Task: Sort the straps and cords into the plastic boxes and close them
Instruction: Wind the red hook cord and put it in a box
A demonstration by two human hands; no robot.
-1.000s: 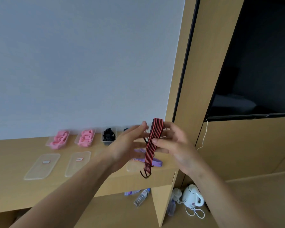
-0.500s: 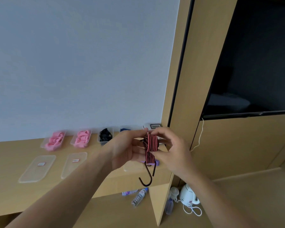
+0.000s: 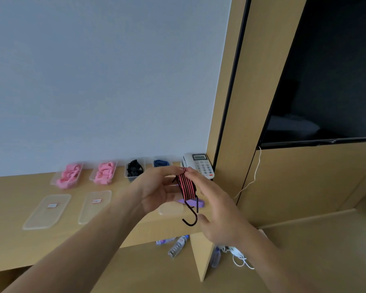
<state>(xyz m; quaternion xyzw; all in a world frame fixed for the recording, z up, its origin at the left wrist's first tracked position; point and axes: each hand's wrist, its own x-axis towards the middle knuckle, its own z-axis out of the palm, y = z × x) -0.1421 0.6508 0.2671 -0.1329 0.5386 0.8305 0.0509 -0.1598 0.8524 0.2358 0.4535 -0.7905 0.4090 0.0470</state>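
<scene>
both hands up in front of the desk, working 1 red-and-black striped bungee cord. left hand has fingers curled round the folded cord from 9 o'clock, thumb on top. right hand pinches the same bundle from 3 o'clock with thumb and forefinger; its other fingers are loosely bent. black metal hook dangles out of the bundle at 6 o'clock, clear of the desk.

back of desk, row of 4 clear plastic boxes with lids off: 2 with pink straps, 1 with black cords, 1 with a blue strap. 2 clear lids lie flat at 6 o'clock of the pink boxes, each with a small white label, text too blurred to read. purple strap on the desk behind the hands, partly hidden. white desk phone at 12 o'clock of the hands, keypad digits not legible. dark tv screen at 2 o'clock. plastic bottle on the floor under the desk.
</scene>
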